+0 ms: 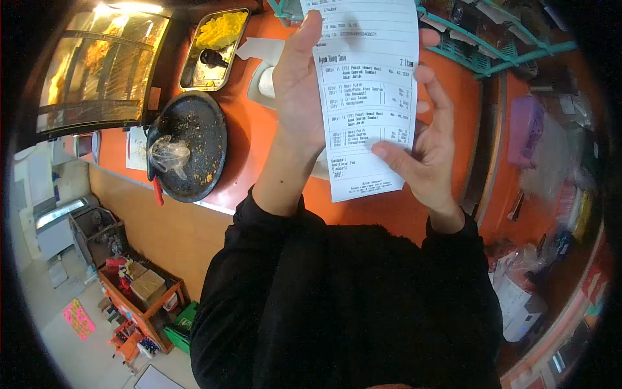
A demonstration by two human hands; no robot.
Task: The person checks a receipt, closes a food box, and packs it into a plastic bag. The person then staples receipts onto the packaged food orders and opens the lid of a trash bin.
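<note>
A long white printed receipt (366, 133) is held up in front of me, its printed side facing me. Along its left edge is my left hand (299, 87), thumb pointing up and fingers passing behind the paper, where they are mostly hidden. My right hand (424, 152) pinches the lower right edge, with the thumb on the printed face and the other fingers behind or beside it. Left of my forearm, on the orange counter (249, 155), lies a round dark stone mortar (210, 129) with crumbs and a crumpled clear plastic bag (170, 157).
A metal tray (188, 74) with yellow food and a dark-handled utensil lies beyond the mortar. A lit glass display case (97, 65) stands at upper left. Teal wire racks (499, 61) are at upper right. An orange crate (146, 305) with boxes is at lower left.
</note>
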